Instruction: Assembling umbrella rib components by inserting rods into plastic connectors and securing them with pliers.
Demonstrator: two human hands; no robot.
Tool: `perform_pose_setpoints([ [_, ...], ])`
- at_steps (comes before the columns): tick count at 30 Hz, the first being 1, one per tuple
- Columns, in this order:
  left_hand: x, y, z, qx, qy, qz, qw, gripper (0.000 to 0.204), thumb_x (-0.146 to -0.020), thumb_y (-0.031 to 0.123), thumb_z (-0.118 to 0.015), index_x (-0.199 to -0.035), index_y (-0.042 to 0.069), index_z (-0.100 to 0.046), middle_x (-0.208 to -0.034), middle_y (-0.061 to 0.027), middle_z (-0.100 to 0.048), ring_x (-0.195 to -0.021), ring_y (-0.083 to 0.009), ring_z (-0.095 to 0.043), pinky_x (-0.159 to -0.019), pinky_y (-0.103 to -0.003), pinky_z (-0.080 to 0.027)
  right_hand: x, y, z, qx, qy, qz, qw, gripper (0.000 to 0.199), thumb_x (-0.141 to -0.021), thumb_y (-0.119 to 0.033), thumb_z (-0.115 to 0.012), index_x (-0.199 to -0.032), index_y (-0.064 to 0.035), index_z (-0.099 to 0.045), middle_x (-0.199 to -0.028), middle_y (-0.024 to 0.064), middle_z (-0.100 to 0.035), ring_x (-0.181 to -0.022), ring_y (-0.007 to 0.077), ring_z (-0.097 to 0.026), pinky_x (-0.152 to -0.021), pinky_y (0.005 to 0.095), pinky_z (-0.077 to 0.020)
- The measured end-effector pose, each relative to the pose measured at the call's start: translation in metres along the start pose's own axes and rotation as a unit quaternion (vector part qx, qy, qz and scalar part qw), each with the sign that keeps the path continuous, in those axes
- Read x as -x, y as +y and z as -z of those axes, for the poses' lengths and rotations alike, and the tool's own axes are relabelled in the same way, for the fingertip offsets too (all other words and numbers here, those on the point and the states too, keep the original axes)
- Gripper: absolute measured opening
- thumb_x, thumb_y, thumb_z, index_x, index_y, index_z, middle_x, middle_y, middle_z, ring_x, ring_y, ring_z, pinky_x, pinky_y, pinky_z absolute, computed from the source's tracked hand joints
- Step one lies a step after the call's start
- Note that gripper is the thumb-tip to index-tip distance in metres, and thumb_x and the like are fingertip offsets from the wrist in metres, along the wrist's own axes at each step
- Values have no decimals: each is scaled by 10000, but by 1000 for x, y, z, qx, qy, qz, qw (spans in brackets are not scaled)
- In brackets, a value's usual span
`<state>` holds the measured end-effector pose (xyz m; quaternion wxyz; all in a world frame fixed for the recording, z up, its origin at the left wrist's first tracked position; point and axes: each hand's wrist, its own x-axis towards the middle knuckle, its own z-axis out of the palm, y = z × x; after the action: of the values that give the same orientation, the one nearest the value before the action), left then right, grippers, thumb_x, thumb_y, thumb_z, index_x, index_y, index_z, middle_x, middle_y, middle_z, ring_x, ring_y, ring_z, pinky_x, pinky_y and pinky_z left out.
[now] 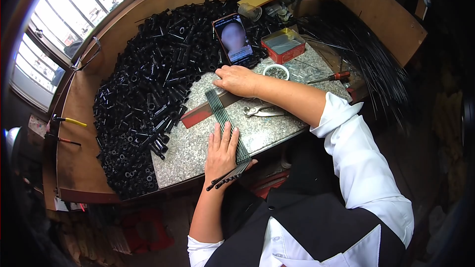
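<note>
Several thin, dark parallel rods (217,106) lie in a flat row across the speckled stone slab (188,160). My left hand (221,155) keeps the row between its straight fingers on top and its thumb at the right side. The rods' near ends, with small black tips, fan out over my left wrist. Beneath the row runs a flat red-brown bar (195,115). At the rods' far end, my right hand (237,80) has its fingers curled in, close to the tips. Whatever it pinches is hidden. Metal pincers (260,111) rest right of the row.
A large heap of black tubular parts (153,64) fills the left and back. Behind my right hand leans a phone (232,39). To the right are a white cup (276,72), a red tin (283,52), a screwdriver (330,77) and long black rods (361,49).
</note>
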<state>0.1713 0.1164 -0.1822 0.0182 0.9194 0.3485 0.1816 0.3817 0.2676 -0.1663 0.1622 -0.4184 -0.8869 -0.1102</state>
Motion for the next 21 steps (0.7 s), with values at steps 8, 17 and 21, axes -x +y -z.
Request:
perform_pose_setpoints([
  [8,-1,0,-1,4,-2,1,1000,930,-621,482,-798,-1332,3,-438,-1433,-220,-364,-1362,-429,-271,-1093,-532,-258,-1,-1,0,-39,36,17,998,186,-835,-122,-522,-947,-48,-650,-987,120,-546,-993,284,-554,-828,384,-487],
  [17,2,-5,-2,4,0,2,1000,937,-616,486,-796,-1334,0,-441,-1444,-215,-353,-1369,-425,-256,-1097,-525,-254,34,25,42,2,132,18,991,289,-785,-28,-551,-1056,-80,-635,-939,74,-559,-915,255,-592,-748,347,-519],
  [21,1,-2,3,6,-4,3,1000,931,-622,487,-792,-1332,-4,-444,-1446,-215,-351,-1370,-425,-253,-1099,-526,-251,66,83,70,81,101,-140,982,216,-749,-22,-583,-946,-84,-646,-930,84,-559,-923,265,-589,-752,368,-512],
])
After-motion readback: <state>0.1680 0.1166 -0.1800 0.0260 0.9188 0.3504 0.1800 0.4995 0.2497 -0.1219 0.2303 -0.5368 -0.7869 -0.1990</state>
